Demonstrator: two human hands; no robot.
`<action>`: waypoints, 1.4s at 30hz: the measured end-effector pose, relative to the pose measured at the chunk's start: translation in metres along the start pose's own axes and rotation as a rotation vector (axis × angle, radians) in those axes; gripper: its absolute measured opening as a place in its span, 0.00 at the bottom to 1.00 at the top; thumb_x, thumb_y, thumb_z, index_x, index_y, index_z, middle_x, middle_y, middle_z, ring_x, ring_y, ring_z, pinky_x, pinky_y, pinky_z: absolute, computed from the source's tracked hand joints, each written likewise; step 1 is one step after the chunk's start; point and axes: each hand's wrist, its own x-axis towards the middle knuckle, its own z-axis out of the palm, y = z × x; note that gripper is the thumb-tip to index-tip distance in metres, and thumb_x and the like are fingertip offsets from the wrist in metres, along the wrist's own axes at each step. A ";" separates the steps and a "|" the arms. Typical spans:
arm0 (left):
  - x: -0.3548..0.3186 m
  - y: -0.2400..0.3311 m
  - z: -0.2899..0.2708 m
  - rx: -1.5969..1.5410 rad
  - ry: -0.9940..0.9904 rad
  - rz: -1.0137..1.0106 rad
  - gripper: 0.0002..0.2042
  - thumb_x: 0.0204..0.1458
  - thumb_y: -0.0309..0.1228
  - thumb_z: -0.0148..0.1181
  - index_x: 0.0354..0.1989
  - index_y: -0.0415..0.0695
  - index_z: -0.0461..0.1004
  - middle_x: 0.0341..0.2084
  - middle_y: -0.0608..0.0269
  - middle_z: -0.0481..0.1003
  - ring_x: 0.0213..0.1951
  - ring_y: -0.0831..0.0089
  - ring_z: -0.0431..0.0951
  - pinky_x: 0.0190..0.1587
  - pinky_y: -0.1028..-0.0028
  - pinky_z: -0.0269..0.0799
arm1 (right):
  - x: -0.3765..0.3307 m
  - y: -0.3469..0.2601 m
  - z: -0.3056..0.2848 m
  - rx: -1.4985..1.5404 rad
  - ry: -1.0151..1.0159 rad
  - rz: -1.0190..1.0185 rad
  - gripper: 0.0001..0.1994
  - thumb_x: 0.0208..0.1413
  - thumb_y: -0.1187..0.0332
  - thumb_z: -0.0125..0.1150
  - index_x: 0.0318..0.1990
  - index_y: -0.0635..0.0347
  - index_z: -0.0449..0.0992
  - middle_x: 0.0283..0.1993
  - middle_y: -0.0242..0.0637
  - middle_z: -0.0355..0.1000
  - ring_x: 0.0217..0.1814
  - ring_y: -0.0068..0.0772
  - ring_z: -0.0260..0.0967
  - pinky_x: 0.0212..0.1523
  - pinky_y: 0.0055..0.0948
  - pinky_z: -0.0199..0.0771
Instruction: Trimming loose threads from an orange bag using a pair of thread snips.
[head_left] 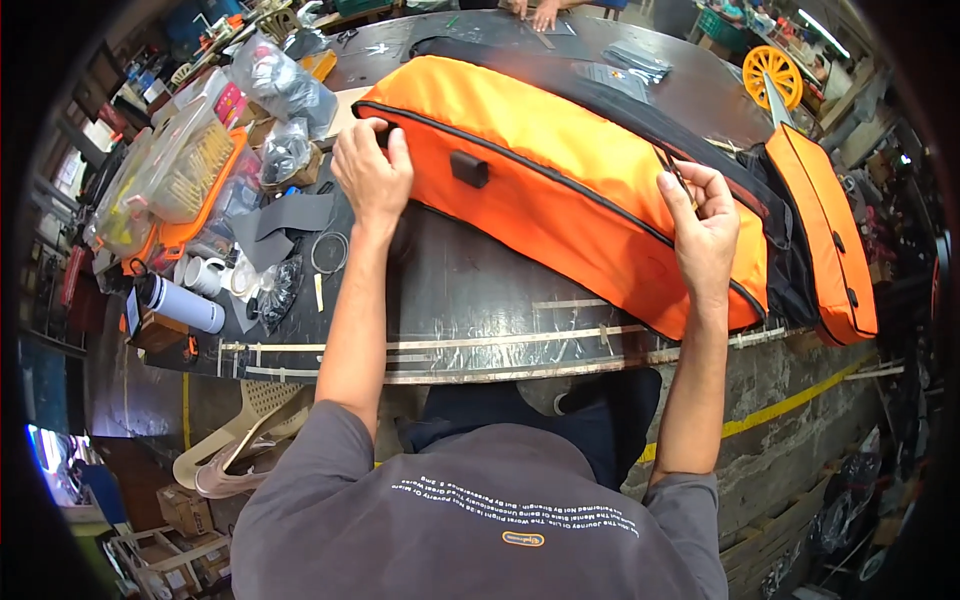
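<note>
A long orange bag (560,190) with black piping lies slanted across the dark table, its front panel toward me. A small dark brown loop or patch (468,169) sits on that panel. At the bag's left end, my left hand (373,172) has its fingers curled against the piped corner, thumb up. My right hand (706,225) is over the bag's right part, thumb and fingers closed on a thin dark tool (676,174) that looks like small thread snips; its shape is partly hidden. Black fabric (560,90) of the bag spreads behind it.
Another orange piece (820,235) with black fittings hangs at the table's right edge. On the left are plastic tubs (190,170), a white mug (204,275), a pale tumbler (185,303) and grey scraps (290,220). Another person's hands (540,12) work at the far side.
</note>
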 end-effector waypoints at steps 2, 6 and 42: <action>0.010 -0.010 -0.004 -0.030 -0.033 0.028 0.16 0.63 0.38 0.65 0.56 0.48 0.78 0.52 0.53 0.77 0.58 0.48 0.76 0.62 0.48 0.69 | 0.000 0.000 0.000 -0.008 -0.004 -0.001 0.12 0.69 0.68 0.76 0.52 0.64 0.81 0.40 0.24 0.80 0.36 0.08 0.69 0.38 0.15 0.68; 0.002 0.016 -0.006 0.052 -0.140 0.182 0.20 0.62 0.34 0.63 0.63 0.52 0.79 0.63 0.56 0.75 0.69 0.54 0.72 0.72 0.49 0.62 | 0.001 0.003 0.003 0.011 0.010 -0.002 0.12 0.69 0.69 0.76 0.52 0.64 0.81 0.40 0.24 0.80 0.37 0.08 0.69 0.39 0.14 0.68; -0.069 0.198 0.029 -0.722 -0.156 -0.050 0.09 0.54 0.29 0.78 0.40 0.44 0.84 0.35 0.60 0.80 0.23 0.66 0.78 0.31 0.64 0.75 | 0.037 0.028 -0.011 -0.110 0.055 -0.084 0.15 0.69 0.65 0.76 0.53 0.67 0.82 0.38 0.26 0.80 0.34 0.10 0.68 0.36 0.17 0.69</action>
